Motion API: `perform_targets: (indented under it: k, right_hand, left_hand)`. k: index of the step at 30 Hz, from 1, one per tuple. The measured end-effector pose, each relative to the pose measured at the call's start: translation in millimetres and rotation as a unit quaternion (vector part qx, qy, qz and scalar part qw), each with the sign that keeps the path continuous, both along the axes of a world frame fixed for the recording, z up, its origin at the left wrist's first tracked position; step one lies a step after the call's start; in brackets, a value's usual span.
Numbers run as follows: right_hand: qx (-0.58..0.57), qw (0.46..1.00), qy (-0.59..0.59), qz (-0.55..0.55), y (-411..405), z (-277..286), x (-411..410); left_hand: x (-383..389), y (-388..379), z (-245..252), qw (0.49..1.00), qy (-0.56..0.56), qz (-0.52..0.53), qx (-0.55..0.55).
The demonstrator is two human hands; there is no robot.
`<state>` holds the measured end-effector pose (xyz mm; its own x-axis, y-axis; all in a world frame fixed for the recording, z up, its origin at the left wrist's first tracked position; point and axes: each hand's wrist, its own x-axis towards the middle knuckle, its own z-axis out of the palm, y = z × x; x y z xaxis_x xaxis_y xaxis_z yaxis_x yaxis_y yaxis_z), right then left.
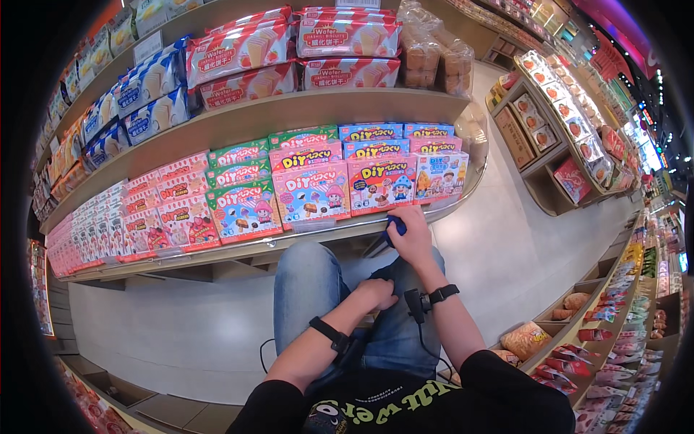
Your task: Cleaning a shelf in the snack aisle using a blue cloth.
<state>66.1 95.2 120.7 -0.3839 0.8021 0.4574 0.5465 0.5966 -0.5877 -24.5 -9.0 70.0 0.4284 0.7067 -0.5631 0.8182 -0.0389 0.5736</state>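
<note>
My right hand (413, 234) grips a dark blue cloth (395, 230) against the metal rail (374, 222) along the front edge of the lower shelf. Just behind the rail, near that hand, stands a pink-edged DIY candy box (382, 185), with a white DIY box (442, 178) to its right. My left hand (378, 293) rests between my knees with its fingers curled; whether it holds anything is hidden. Each wrist wears a black strap. More boxed sweets, including a green box (245, 210), fill the shelf leftward.
An upper shelf (336, 99) holds red wafer packs (349, 72), blue wafer packs (157, 115) and wrapped biscuits (422, 57). To the right stands a display unit (534, 163) with packaged goods. Shelves of snack bags (526, 340) curve along the lower right. My bent knees are close to the shelf.
</note>
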Motion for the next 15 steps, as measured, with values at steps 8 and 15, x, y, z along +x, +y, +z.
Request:
perform_targets:
  k: [8,15]
  right_hand:
    - [0.033,0.999,0.008,-0.032,-14,-10,-5]
    - [-0.092,0.983,0.157,-0.026,-18,-8,49]
  left_hand:
    - [5,-3,1,1.0,0.019,-0.003,-0.006]
    - [5,12,12,0.983,-0.017,0.151,0.105]
